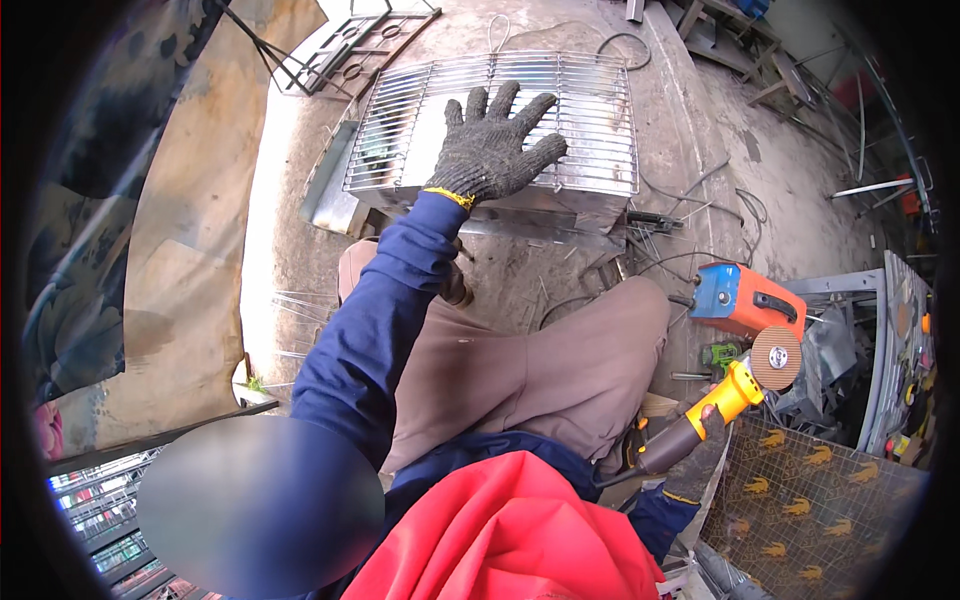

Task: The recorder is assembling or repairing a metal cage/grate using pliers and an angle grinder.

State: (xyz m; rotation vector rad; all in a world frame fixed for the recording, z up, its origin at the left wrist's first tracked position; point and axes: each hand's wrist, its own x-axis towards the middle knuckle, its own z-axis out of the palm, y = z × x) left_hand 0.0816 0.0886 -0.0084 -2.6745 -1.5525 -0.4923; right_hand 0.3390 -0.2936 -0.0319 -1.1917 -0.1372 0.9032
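Observation:
In a dark grey knitted glove, my left hand lies with fingers spread on a wire grille. The shiny grille has many thin parallel bars and rests on top of a sheet-metal box in front of my knees. Off to my right side, my right hand is wrapped round a yellow and dark angle grinder. Its brown disc points up and away from the grille. Much of that hand is hidden behind the tool's body.
An orange and blue welding machine stands right of my knee, beside a green tool. Cables and thin rods litter the concrete floor. A dark metal frame lies at far left. Near right is a board with gold figures.

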